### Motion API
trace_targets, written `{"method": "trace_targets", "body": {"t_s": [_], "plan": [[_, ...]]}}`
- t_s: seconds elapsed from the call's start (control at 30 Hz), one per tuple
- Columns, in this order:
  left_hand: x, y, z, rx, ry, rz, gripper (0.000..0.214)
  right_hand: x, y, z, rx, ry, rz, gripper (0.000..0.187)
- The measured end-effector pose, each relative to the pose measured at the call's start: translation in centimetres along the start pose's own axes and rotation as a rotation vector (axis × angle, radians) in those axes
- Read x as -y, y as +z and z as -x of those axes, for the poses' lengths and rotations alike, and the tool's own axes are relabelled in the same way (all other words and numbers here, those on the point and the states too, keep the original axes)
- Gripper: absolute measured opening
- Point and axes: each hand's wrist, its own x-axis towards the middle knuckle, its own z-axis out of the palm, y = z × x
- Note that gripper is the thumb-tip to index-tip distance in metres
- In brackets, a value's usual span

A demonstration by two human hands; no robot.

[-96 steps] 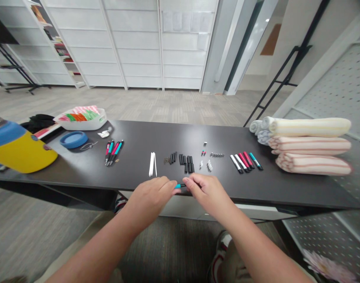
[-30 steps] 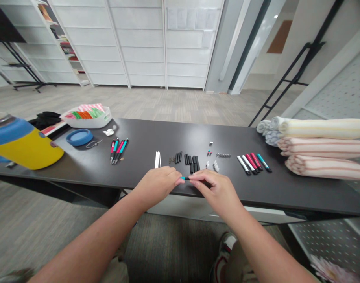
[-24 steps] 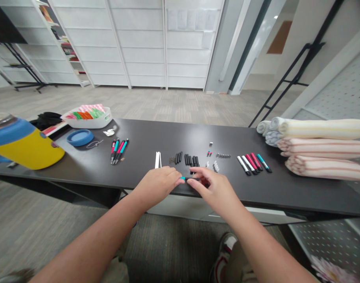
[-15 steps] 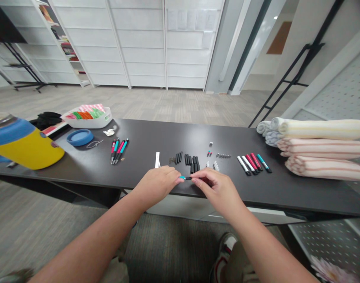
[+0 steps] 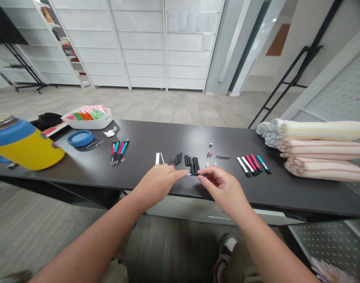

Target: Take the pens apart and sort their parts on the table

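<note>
My right hand [image 5: 219, 182] pinches a slim black pen barrel [image 5: 195, 174] level above the front of the dark table. At the barrel's left end a thin white pen refill [image 5: 189, 174] shows, with the fingertips of my left hand [image 5: 159, 181] closed on it. Just behind my hands lie short black pen grips [image 5: 194, 161], and more black tubes [image 5: 178, 158] to their left. White refills [image 5: 157, 158] rest behind my left hand. Small springs [image 5: 172, 160], metal clips [image 5: 223, 157], red and turquoise bits [image 5: 209, 154] and clear tips [image 5: 215, 163] are grouped nearby.
Coloured pen bodies [image 5: 253, 164] lie right; assembled pens [image 5: 119, 151] lie left. Rolled towels [image 5: 324, 147] are stacked at the table's right end. A yellow and blue flask [image 5: 26, 143], blue lid [image 5: 80, 138] and white basket [image 5: 91, 122] occupy the left end.
The turquoise part between my fingers no longer shows; a white refill is at the black barrel's end instead. Both hands have shifted slightly right and away from me. The lying refills have spread apart.
</note>
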Motion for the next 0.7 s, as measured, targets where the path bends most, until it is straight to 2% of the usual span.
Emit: {"method": "trace_targets", "body": {"t_s": [0.27, 0.4, 0.53, 0.63, 0.7], "plan": [[0.2, -1.0, 0.1, -0.012, -0.09, 0.08, 0.033, -0.5, -0.6, -0.3, -0.034, 0.047, -0.08, 0.027], [0.6, -1.2, 0.5, -0.076, -0.117, 0.117, 0.032, -0.5, -1.2, -0.4, -0.074, 0.012, -0.017, 0.027], [0.9, -1.3, 0.9, -0.206, -0.171, 0.221, 0.03, -0.2, -0.8, -0.3, -0.16, -0.218, 0.319, 0.02], [1.1, -1.3, 1.0, -0.301, -0.263, 0.301, 0.027, 0.3, 0.5, -0.3, -0.2, -0.419, 0.533, 0.015], [1.2, -1.3, 1.1, -0.349, -0.335, 0.334, 0.026, 0.8, 1.5, -0.5, -0.199, -0.493, 0.612, 0.014]]}}
